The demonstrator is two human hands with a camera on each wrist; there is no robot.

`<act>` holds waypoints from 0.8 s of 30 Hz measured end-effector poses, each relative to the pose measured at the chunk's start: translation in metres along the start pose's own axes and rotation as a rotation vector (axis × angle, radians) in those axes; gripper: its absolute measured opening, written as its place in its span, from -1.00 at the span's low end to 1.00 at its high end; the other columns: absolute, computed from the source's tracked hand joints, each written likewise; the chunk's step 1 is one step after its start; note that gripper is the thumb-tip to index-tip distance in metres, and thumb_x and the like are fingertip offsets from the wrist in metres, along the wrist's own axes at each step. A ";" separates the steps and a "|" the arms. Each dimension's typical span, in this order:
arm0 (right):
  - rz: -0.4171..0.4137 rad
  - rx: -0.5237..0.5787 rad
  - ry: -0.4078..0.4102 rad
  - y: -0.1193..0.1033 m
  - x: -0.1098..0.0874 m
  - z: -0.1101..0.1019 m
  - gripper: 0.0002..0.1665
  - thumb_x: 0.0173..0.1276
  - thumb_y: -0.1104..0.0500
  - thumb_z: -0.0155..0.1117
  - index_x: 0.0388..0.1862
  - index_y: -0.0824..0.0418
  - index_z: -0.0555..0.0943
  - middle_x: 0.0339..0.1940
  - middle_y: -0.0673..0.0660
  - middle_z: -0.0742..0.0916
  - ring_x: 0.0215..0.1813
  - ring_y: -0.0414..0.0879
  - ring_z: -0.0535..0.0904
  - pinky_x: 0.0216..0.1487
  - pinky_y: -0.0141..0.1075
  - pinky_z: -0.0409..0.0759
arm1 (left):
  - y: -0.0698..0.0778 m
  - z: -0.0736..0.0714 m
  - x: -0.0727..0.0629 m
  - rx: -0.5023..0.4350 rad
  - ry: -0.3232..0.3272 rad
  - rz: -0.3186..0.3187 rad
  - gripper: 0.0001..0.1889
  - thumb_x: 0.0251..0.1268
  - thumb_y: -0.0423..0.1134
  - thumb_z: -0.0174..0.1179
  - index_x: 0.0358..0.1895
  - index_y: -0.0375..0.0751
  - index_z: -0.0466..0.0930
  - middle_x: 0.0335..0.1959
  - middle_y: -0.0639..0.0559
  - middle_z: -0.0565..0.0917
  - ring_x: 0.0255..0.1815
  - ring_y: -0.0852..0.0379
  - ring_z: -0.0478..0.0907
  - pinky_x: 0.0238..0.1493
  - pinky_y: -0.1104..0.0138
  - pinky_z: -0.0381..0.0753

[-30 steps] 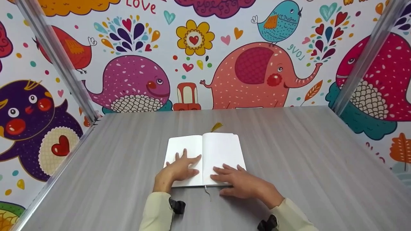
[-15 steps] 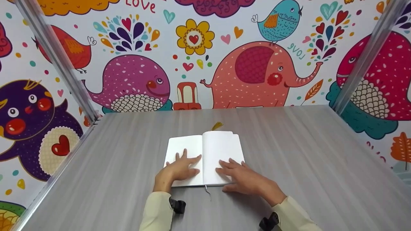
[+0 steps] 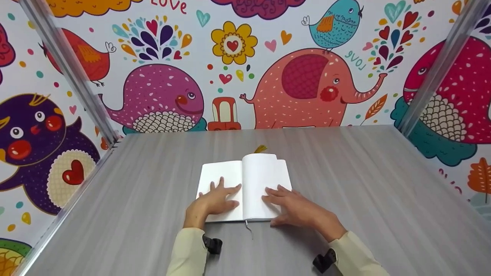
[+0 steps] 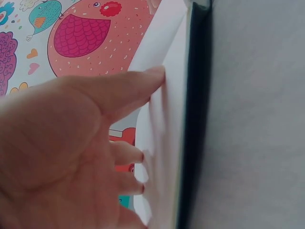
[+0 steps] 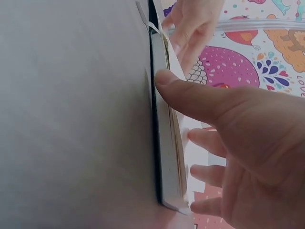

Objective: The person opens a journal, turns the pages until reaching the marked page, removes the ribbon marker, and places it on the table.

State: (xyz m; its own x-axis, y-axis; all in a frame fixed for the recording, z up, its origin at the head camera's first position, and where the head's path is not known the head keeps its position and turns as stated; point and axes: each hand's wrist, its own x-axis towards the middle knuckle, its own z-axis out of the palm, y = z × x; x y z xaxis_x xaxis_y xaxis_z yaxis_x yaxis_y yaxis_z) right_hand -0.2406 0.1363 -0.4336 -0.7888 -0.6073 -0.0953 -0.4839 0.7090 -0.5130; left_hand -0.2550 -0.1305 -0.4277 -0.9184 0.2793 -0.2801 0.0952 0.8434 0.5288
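An open notebook (image 3: 257,184) with blank white pages and a dark cover lies on the table. My left hand (image 3: 213,201) rests on its left page, fingers spread; in the left wrist view the thumb (image 4: 138,86) touches the paper. On the right page lie the fingertips of my right hand (image 3: 301,209), near the outer side. Its thumb (image 5: 190,95) is against the near edge of the page block, seen in the right wrist view. The top right-hand sheets bulge near the spine, and a further page shows behind them at the far right corner.
A thin ribbon (image 3: 249,226) hangs from the notebook's near edge onto the grey table (image 3: 145,191). A yellow tassel (image 3: 261,148) sticks out at the far edge. Printed cartoon walls and metal posts (image 3: 437,73) border the table.
My right hand has slid a little outward and away from me over the right page. The upper right-hand sheets have bulged up more, baring more of the corner behind. The left hand stays put.
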 end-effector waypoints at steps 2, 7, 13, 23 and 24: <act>-0.025 -0.008 -0.005 0.003 0.000 -0.002 -0.14 0.22 0.01 0.51 0.48 0.09 0.42 0.59 0.12 0.38 0.64 0.24 0.11 0.57 0.26 0.08 | 0.000 0.000 0.000 0.003 -0.002 -0.003 -0.42 0.47 -0.07 0.15 0.52 0.17 0.30 0.64 -0.37 -0.14 0.62 -0.49 -0.27 0.41 -0.52 -0.25; -0.095 -0.050 -0.014 0.010 -0.001 -0.006 -0.20 0.22 0.07 0.51 0.43 0.18 0.47 0.53 0.18 0.45 0.59 0.25 0.24 0.50 0.21 0.25 | 0.000 0.000 0.000 0.005 -0.002 -0.009 -0.41 0.47 -0.07 0.15 0.52 0.18 0.29 0.64 -0.36 -0.14 0.63 -0.47 -0.28 0.42 -0.51 -0.25; -0.020 -0.010 -0.043 0.010 -0.003 -0.011 -0.18 0.21 0.06 0.51 0.44 0.16 0.46 0.54 0.15 0.43 0.61 0.20 0.22 0.52 0.22 0.19 | 0.000 -0.002 0.000 0.000 -0.006 -0.009 -0.41 0.47 -0.08 0.15 0.52 0.18 0.28 0.64 -0.35 -0.16 0.63 -0.46 -0.29 0.43 -0.50 -0.26; 0.043 -0.083 -0.019 -0.001 -0.004 -0.008 -0.24 0.22 -0.01 0.49 0.39 0.13 0.52 0.47 0.18 0.51 0.55 0.24 0.32 0.51 0.25 0.20 | -0.001 0.000 0.001 0.005 0.001 -0.007 -0.41 0.47 -0.09 0.15 0.52 0.15 0.29 0.64 -0.36 -0.14 0.62 -0.49 -0.27 0.40 -0.52 -0.26; 0.025 -0.106 -0.006 -0.002 -0.003 -0.008 -0.26 0.23 -0.01 0.48 0.38 0.15 0.54 0.45 0.21 0.54 0.52 0.25 0.36 0.50 0.26 0.22 | -0.001 0.000 0.001 0.005 0.002 -0.008 -0.41 0.47 -0.09 0.15 0.52 0.16 0.29 0.64 -0.36 -0.14 0.62 -0.49 -0.27 0.40 -0.52 -0.26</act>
State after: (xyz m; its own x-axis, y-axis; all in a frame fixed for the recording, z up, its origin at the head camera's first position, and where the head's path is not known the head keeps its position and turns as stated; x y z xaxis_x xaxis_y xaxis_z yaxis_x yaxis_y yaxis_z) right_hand -0.2402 0.1400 -0.4259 -0.7990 -0.5909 -0.1119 -0.5019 0.7577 -0.4172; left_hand -0.2558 -0.1308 -0.4287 -0.9198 0.2722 -0.2827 0.0901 0.8476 0.5230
